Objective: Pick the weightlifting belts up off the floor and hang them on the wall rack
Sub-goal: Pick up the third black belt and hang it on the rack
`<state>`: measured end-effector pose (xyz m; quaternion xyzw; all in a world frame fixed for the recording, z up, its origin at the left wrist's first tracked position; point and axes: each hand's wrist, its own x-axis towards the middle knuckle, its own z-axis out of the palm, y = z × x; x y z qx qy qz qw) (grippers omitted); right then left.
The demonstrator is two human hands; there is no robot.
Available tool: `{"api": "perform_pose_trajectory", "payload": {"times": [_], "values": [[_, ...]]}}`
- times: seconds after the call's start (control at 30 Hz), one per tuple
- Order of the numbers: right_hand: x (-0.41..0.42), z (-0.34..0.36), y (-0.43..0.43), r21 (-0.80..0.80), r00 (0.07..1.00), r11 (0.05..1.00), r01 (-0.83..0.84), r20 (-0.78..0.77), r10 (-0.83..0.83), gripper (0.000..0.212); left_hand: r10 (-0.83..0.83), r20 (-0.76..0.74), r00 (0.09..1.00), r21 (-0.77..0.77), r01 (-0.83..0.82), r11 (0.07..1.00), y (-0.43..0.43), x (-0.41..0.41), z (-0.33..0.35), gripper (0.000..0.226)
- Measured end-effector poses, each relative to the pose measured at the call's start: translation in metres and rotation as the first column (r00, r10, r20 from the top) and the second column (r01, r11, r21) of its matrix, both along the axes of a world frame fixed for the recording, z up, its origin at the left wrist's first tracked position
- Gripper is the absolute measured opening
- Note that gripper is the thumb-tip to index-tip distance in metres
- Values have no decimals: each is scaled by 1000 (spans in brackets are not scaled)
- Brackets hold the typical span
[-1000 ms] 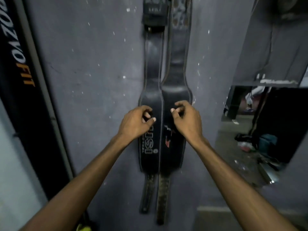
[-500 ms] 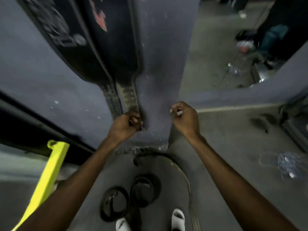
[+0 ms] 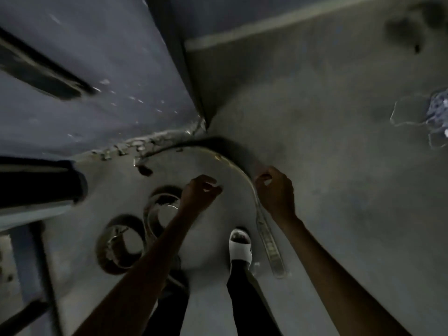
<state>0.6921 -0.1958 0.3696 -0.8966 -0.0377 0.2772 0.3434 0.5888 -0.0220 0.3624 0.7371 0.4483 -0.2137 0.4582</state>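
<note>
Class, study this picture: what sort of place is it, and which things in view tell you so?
Probably a gym corner or storeroom. Weightlifting belts lie on a bare concrete floor: one long curved belt and two coiled belts, beside a scuffed painted wall.

2 coiled belts (image 3: 135, 229) on floor (image 3: 327, 166), left of long belt (image 3: 242, 175).

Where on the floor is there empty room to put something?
Bare floor lies right of the long curved belt, up to the litter at the far right. It is crowded left of the white shoe, where two coiled belts lie.
</note>
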Motion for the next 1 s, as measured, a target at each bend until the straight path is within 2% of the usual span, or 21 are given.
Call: {"api": "perform_pose_trajectory", "payload": {"times": [0.1, 0.23, 0.3, 0.37, 0.43, 0.53, 0.67, 0.77, 0.8, 0.87, 1.0], "values": [[-13, -75, -33, -33, 995, 997, 63, -73, -65, 15, 32, -74, 997, -85, -38, 996, -39, 6, -100, 27], [-21, -155, -65, -38, 988, 992, 123, -91, -126, 14, -19, -166, 986, -104, 2, 995, -82, 24, -212, 45], [-24, -187, -78, -33, 986, 989, 141, -89, -144, 15, -20, -215, 976, -100, -1, 995, -97, 37, -261, 72], [-27, -216, -88, -30, 986, 989, 144, -83, -146, 15, 90, -232, 968, -129, -122, 984, -107, 54, -299, 103], [-32, -240, -97, -9, 983, 987, 159, -86, -160, 15, 161, -212, 964, -150, -195, 969, -112, 73, -328, 97], [-40, -265, -104, 26, 977, 981, 193, -96, -190, 14, 192, -161, 968, -79, -207, 975, -107, 94, -367, 80], [-45, -267, -105, 7, 953, 965, 264, -158, -260, 14, 403, -102, 909, -235, -416, 879, -93, 79, -360, 57], [-39, -242, -92, 25, 942, 957, 289, -188, -279, 12, 363, -42, 931, -231, -363, 903, -73, 48, -317, 75], [-35, -231, -85, 31, 944, 961, 273, -200, -262, 13, 348, 1, 938, -220, -339, 915, -64, 36, -313, 73], [-27, -208, -66, 57, 956, 975, 215, -214, -199, 19, 366, 57, 929, -222, -345, 912, -49, 24, -251, 65], [-13, -149, -5, 131, 964, 991, -16, -262, 51, 44, 430, 191, 882, -280, -371, 885, -1, 4, -154, 34]]}}
